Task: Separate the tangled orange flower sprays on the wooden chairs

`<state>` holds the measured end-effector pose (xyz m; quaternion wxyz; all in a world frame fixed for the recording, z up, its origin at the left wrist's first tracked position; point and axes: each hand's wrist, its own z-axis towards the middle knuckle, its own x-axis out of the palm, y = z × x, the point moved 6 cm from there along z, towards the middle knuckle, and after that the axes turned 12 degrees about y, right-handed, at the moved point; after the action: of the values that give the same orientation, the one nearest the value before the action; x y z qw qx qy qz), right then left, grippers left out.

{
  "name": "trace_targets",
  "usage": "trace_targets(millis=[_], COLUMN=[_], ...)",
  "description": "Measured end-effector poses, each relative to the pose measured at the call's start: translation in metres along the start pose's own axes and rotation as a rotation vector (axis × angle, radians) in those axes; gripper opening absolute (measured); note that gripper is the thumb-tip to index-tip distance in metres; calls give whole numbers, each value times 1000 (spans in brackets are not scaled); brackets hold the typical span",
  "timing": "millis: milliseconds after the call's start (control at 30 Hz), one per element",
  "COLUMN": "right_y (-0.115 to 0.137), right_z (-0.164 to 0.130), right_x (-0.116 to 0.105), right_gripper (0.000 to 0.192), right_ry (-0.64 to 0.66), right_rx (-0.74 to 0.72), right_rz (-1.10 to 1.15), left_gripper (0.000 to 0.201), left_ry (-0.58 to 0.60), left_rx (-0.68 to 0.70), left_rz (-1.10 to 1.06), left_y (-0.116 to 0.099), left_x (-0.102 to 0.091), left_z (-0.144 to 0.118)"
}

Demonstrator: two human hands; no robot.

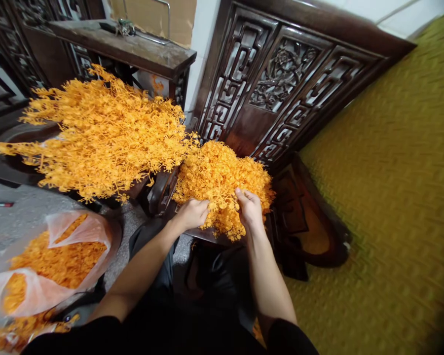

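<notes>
Pinching an orange sprig [224, 202] between tightly curled left fingers [203, 211] and right fingers [241, 195]; best keeping it lightly taut, avoiding snagging on the heap [218, 160] beneath.

Both hands [250, 209] on orange sprigs [218, 160]

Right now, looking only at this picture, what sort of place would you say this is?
Probably a home's sitting room used for handwork: the carved chair suggests a home, while the heaped orange sprigs and stuffed bag suggest handwork.
</notes>
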<state>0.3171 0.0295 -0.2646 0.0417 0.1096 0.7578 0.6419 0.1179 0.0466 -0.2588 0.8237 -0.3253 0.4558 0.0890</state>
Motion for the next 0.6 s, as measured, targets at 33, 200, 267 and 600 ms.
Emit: trace_targets(millis=[33, 200, 267, 600], right_y=[-2, 4, 11, 3], right_z=[3, 12, 12, -4], right_x=[-3, -40, -56, -10], right_gripper=[49, 47, 45, 51], right_ry=[-37, -198, -220, 184], right_rx=[-7, -106, -127, -3], right_rz=[15, 102, 135, 464], left_gripper=[27, 35, 40, 40], left_ry=[9, -76, -140, -198], left_rx=[12, -5, -43, -119], left_rz=[12, -37, -89, -284], left_y=[-1, 9, 16, 18], left_x=[0, -13, -20, -18], left_z=[1, -7, -12, -3])
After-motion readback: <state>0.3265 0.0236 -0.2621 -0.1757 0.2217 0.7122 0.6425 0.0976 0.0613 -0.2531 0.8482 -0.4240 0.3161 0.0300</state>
